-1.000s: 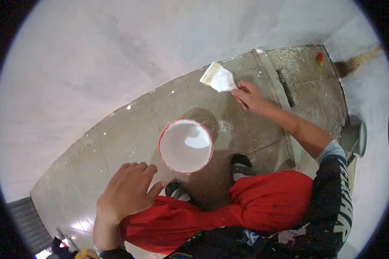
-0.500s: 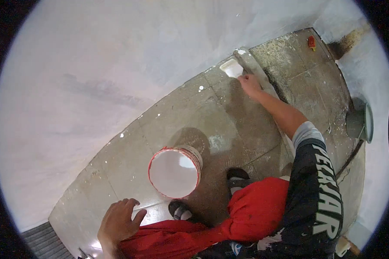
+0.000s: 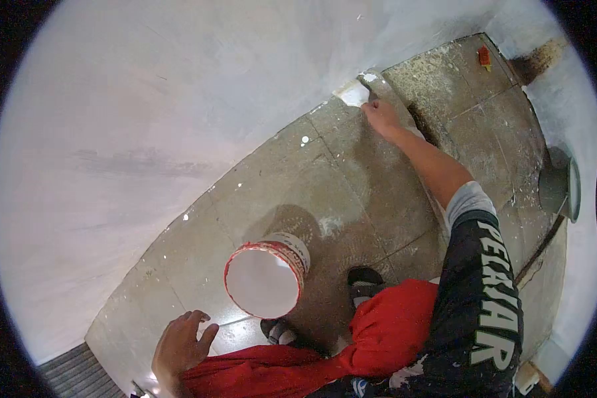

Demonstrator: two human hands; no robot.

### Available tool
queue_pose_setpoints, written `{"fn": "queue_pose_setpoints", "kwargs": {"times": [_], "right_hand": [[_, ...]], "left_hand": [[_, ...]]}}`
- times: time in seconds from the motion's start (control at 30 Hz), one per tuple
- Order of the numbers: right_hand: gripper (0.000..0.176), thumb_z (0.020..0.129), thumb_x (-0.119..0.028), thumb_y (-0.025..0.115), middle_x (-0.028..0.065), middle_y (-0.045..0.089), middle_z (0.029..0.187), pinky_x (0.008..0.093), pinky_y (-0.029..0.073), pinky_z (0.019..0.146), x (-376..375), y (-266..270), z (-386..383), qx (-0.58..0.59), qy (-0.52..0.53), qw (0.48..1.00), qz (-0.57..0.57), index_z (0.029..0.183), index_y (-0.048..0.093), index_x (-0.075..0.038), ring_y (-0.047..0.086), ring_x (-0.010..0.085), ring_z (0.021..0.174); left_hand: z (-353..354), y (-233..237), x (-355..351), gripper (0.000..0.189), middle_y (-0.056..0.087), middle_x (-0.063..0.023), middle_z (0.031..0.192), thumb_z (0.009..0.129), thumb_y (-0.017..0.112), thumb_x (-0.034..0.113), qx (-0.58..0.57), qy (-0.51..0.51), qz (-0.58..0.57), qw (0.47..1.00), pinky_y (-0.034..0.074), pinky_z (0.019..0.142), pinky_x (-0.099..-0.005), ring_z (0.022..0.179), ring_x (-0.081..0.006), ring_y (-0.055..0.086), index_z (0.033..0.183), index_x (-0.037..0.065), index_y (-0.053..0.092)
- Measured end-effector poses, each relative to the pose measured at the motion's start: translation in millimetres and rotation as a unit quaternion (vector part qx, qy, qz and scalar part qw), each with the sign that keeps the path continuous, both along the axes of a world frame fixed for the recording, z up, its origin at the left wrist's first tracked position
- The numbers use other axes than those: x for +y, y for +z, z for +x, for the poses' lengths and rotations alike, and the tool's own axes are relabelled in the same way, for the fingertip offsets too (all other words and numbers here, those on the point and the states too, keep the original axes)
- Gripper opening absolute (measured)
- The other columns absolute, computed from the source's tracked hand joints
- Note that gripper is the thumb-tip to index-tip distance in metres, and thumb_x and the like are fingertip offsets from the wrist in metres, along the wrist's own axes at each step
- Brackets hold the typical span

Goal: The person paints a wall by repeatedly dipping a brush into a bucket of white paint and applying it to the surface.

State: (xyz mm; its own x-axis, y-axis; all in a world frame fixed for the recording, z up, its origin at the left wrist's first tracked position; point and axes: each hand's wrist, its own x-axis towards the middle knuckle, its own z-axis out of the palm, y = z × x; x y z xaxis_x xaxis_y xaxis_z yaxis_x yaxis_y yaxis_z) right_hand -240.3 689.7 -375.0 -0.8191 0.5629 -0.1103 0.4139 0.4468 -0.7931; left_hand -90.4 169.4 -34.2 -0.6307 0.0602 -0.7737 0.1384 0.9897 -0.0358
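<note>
My right hand (image 3: pixel 381 118) is closed round the handle of a wide brush (image 3: pixel 353 93) with white on its head. The brush head meets the foot of the pale wall (image 3: pixel 179 86), beside a raised floor ledge. Near my left knee, my left hand (image 3: pixel 184 345) hangs with its fingers apart and slightly curled, holding nothing. Between the wall and my feet stands a round bucket (image 3: pixel 262 282) with a red-smeared rim, filled with white paint.
White drops dot the tiled floor (image 3: pixel 325 192). An orange-red object (image 3: pixel 485 58) lies in the far right corner. A grey-green bucket (image 3: pixel 557 189) is at the right wall. Ridged grey material (image 3: pixel 79 371) shows at lower left.
My right hand and the brush have moved slightly up and left, closer to the wall. The view has shifted a little, and the paint bucket appears lower. My left hand stays open.
</note>
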Motion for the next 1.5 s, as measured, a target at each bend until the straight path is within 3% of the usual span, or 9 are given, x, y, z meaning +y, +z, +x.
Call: {"fn": "queue_pose_setpoints", "kwargs": {"times": [0.3,0.37,0.5,0.57,0.8,0.87,0.97,1.17,1.5], "right_hand": [[0.04,0.084,-0.036,0.061,0.0252,0.068,0.079,0.046,0.05,0.072,3.1,-13.9,9.5,-0.035,0.024,0.998,-0.048,0.079,0.068,0.004,0.068,0.0382,0.078],[0.032,0.088,-0.034,0.062,0.0002,0.054,0.06,0.0304,0.04,0.049,12.3,-30.4,-2.7,-0.031,0.037,0.996,-0.071,0.075,0.06,-0.005,0.051,0.0124,0.052],[0.032,0.088,-0.033,0.063,0.0007,0.055,0.061,0.0308,0.041,0.049,9.0,-17.5,0.5,0.063,0.027,0.997,-0.02,0.076,0.063,-0.004,0.052,0.0121,0.052],[0.041,0.084,-0.036,0.062,0.0229,0.067,0.075,0.0461,0.049,0.069,11.6,-16.4,8.5,0.021,0.002,0.989,-0.147,0.079,0.067,0.005,0.066,0.0359,0.071],[0.04,0.085,-0.036,0.062,0.0171,0.064,0.068,0.0457,0.047,0.063,11.2,-14.9,1.8,-0.012,0.035,0.999,-0.03,0.075,0.064,0.003,0.062,0.0305,0.062],[0.034,0.088,-0.035,0.064,0.0025,0.059,0.064,0.0303,0.039,0.047,6.7,-0.3,-0.6,-0.012,0.023,0.999,-0.038,0.079,0.065,-0.003,0.054,0.012,0.055],[0.037,0.084,-0.036,0.062,0.0133,0.065,0.067,0.0425,0.047,0.062,7.6,-15.6,8.6,0.039,-0.022,0.991,-0.129,0.073,0.066,-0.001,0.063,0.0272,0.061],[0.035,0.084,-0.036,0.063,0.0085,0.062,0.062,0.0381,0.047,0.059,11.0,-11.3,10.9,-0.068,0.015,0.992,-0.109,0.073,0.066,-0.003,0.06,0.0215,0.056],[0.037,0.086,-0.035,0.06,0.0066,0.061,0.061,0.0381,0.044,0.055,13.6,-18.2,11.5,0.05,0.012,0.963,-0.263,0.07,0.064,-0.003,0.058,0.0204,0.056]], "left_hand": [[-6.1,-4.8,2.6,0.036,0.066,-0.0192,0.111,0.093,0.061,0.032,0.0,0.015,0.029,0.999,0.046,0.095,-0.043,0.107,-0.0361,0.061,0.11,0.001,0.063],[-6.4,-5.1,2.0,0.036,0.066,-0.0194,0.11,0.093,0.061,0.032,0.003,0.01,0.03,0.999,0.046,0.095,-0.0429,0.107,-0.0359,0.061,0.11,0.001,0.063],[-9.9,-2.6,4.0,0.033,0.067,-0.0183,0.11,0.093,0.061,0.031,-0.006,0.014,0.014,1.0,0.047,0.093,-0.0428,0.105,-0.0351,0.063,0.11,0.002,0.063],[-9.5,-3.0,3.1,0.031,0.067,-0.017,0.112,0.093,0.061,0.03,-0.019,0.028,-0.003,0.999,0.049,0.093,-0.0429,0.106,-0.0345,0.063,0.11,0.004,0.064],[-7.7,-5.6,-2.8,0.035,0.067,-0.0192,0.103,0.092,0.061,0.032,0.005,0.008,0.042,0.999,0.047,0.091,-0.0425,0.096,-0.035,0.064,0.108,0.001,0.063],[-8.2,-5.5,-4.5,0.035,0.067,-0.0191,0.103,0.092,0.062,0.032,0.013,-0.004,0.054,0.998,0.047,0.091,-0.0425,0.097,-0.035,0.064,0.109,0.001,0.063],[-9.5,-1.7,-0.8,0.033,0.067,-0.0166,0.111,0.094,0.061,0.032,-0.017,0.02,0.017,1.0,0.05,0.09,-0.0425,0.1,-0.0351,0.065,0.111,0.004,0.063],[-7.6,-5.2,-6.4,0.033,0.067,-0.0149,0.113,0.094,0.06,0.032,0.004,-0.017,0.025,1.0,0.048,0.095,-0.0421,0.107,-0.0339,0.063,0.112,0.005,0.063],[-6.9,-1.5,-2.1,0.033,0.066,-0.016,0.114,0.095,0.059,0.032,-0.001,-0.007,0.015,1.0,0.047,0.097,-0.0423,0.111,-0.0336,0.061,0.113,0.005,0.062]]}}
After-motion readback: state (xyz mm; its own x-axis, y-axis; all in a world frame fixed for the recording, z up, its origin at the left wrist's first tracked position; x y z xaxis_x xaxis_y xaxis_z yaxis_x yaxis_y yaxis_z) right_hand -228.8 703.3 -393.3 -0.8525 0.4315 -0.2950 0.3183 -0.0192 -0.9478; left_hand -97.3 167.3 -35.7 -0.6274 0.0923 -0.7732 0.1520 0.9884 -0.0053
